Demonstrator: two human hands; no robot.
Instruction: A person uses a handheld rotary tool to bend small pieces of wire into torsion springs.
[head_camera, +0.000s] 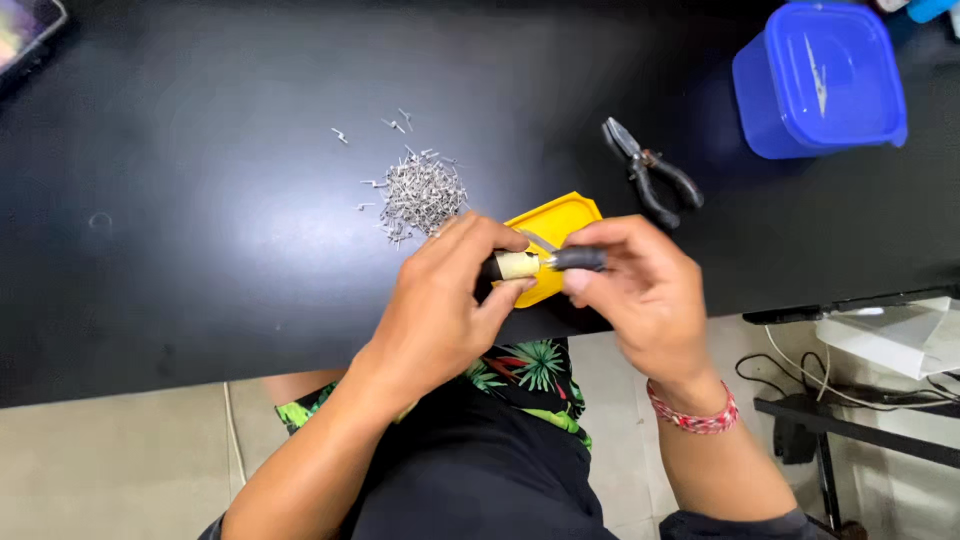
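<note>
Nearest the camera, over the near table edge, the left hand (440, 300) is clenched around a small cylindrical piece with a tan band (516, 265), thumb and fingers wrapped over its left end. The right hand (640, 290) grasps a dark-handled tool (578, 259), pinched between thumb and forefinger. The tool's long axis runs left to right, level with the table edge, and its tip meets the tan-banded piece in the gap between the two hands. Both hands are equally close to that joint; both wrists are bent inward, palms facing each other.

Just behind the hands lies a yellow tray (560, 222) on the black table (200, 250). Farther left sits a heap of small metal pins (420, 192). Farther right lie pliers (650, 172), and beyond them a blue lidded container (820, 80).
</note>
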